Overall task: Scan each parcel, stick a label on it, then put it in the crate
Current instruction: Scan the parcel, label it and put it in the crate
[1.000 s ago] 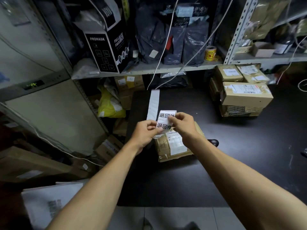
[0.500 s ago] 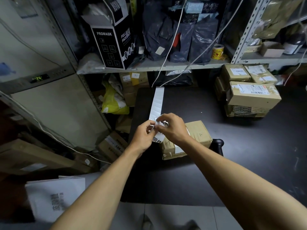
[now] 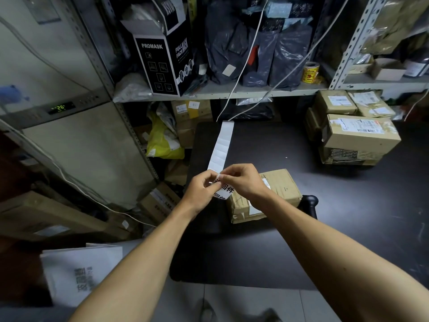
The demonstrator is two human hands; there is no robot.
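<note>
Item: label (image 3: 224,190), white with black print, pinched at its top edge between the fingers of my left hand (image 3: 202,190) and my right hand (image 3: 244,182). Attached: blank label strip (image 3: 221,147), running away from my fingers across the dark worktop (image 3: 348,205). Item: parcel (image 3: 276,194), brown, taped, lying on the worktop just under and beyond my right fingers. Stacked boxes (image 3: 357,133) well apart, far right.

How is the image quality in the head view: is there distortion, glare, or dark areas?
Head view: wide-angle bending curves the shelf posts and stretches both forearms; glare on the grey bags; the dark table and left floor are dim; the label between left hand and right hand stays readable.
</note>
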